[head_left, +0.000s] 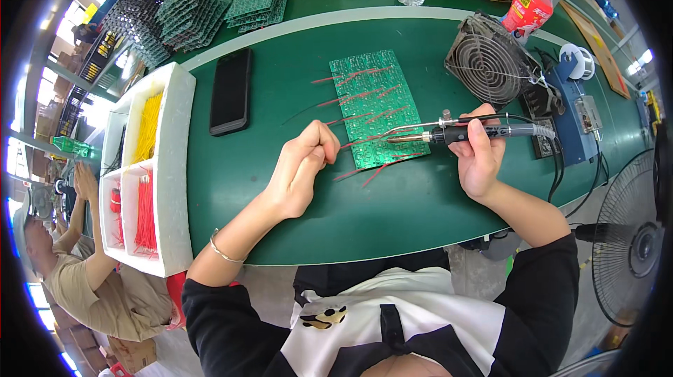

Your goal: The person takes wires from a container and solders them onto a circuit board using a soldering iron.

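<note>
A green circuit board panel (384, 96) lies on the green table, with several short red wires standing out from it. My right hand (479, 155) is closed around a black-handled soldering iron (449, 134), which has a thin metal feed tube along its top. The iron's tip points left, over the lower part of the panel. At the panel's left edge, my left hand (306, 164) pinches a red wire (361, 141) whose far end reaches toward the iron's tip. Whether tip and wire touch is too small to tell.
To the left stand a black phone (230, 92) and a white foam box (175, 166) of red and yellow wires. A fan (488, 61), a red-labelled bottle (529, 9) and a blue solder feeder (571, 107) are at right. Stacked boards (259, 0) sit behind. A co-worker (98, 279) sits far left.
</note>
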The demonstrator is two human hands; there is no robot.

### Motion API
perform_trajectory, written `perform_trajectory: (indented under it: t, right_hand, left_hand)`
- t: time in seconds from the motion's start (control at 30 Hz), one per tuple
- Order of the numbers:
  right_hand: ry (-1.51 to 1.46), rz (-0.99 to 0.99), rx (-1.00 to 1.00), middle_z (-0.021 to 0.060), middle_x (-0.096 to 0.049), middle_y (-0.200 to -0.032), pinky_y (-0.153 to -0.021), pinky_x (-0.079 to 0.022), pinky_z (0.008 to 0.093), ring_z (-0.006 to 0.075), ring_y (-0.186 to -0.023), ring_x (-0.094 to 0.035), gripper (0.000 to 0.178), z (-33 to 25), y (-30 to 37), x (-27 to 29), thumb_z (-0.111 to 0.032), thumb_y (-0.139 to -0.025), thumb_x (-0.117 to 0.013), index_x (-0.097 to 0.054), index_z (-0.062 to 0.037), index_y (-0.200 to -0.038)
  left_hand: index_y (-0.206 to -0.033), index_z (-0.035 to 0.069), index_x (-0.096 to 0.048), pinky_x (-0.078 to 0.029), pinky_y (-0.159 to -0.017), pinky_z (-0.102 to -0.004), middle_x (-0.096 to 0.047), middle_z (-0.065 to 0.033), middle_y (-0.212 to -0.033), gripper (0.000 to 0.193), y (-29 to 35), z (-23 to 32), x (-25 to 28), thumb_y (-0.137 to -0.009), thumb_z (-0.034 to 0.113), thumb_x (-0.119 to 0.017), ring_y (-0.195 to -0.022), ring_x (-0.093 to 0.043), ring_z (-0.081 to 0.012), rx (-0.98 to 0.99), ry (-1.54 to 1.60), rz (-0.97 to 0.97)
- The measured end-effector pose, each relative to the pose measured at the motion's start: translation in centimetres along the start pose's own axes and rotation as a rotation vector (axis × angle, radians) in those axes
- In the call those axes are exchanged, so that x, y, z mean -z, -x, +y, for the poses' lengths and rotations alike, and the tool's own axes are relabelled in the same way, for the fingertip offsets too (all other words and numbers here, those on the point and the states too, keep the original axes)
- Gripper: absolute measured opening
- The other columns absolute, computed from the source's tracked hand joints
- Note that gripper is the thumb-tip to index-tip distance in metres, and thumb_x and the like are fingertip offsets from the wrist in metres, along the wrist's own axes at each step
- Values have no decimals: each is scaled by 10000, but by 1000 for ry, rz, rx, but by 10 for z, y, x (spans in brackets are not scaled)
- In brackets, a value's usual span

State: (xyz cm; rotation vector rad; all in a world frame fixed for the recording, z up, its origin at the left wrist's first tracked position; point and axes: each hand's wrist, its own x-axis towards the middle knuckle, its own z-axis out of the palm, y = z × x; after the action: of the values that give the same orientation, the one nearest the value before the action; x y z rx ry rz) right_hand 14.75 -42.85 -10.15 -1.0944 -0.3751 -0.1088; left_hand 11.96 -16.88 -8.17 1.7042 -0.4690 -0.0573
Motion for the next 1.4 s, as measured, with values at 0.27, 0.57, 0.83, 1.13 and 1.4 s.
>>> perform_trajectory:
  t: [0.27, 0.57, 0.83, 1.13, 1.4]
  right_hand:
    - [44, -21, 3, -17, -398, -610, -433, -254, 183, 27, -493, -309, 140, -4, 2, -1, -152, -877, -492, -403, -70, -805]
    - [47, -9, -80, -23, -379, -608, -430, -222, 190, 23, -486, -282, 164, -1, 0, 1, -168, -880, -507, -405, -69, -798]
    - [126, -67, -135, -28, -395, -640, -443, -236, 185, 13, -476, -262, 144, -1, 5, -2, -172, -892, -459, -382, -96, -796]
    - [120, -31, -120, -14, -427, -664, -441, -265, 183, 19, -522, -316, 177, -1, 8, -4, -184, -875, -524, -414, -78, -785]
    - [155, -71, -149, -5, -399, -638, -430, -243, 178, 21, -484, -277, 170, 1, 8, -4, -179, -894, -455, -355, -92, -787]
  left_hand:
    - [-913, -31, -556, -452, -610, -294, -548, -127, -840, 185, 3, 25, -1, -781, -127, -467, -707, -546, -231, -261, -541, -93]
    - [-803, 5, -560, -461, -520, -260, -562, -81, -713, 107, 9, 5, -13, -722, -25, -624, -582, -570, -170, -85, -581, -6]
    - [-752, 7, -544, -471, -532, -260, -549, -75, -702, 91, 6, -1, -21, -708, -33, -613, -596, -575, -164, -67, -477, 39]
    - [-731, 2, -569, -377, -435, -223, -504, -47, -632, 113, 7, -11, -21, -674, -70, -635, -509, -469, -108, -228, -578, 64]
    - [-739, 1, -575, -380, -441, -228, -475, -42, -613, 117, 8, -9, -22, -671, -75, -634, -491, -439, -109, -196, -584, 61]
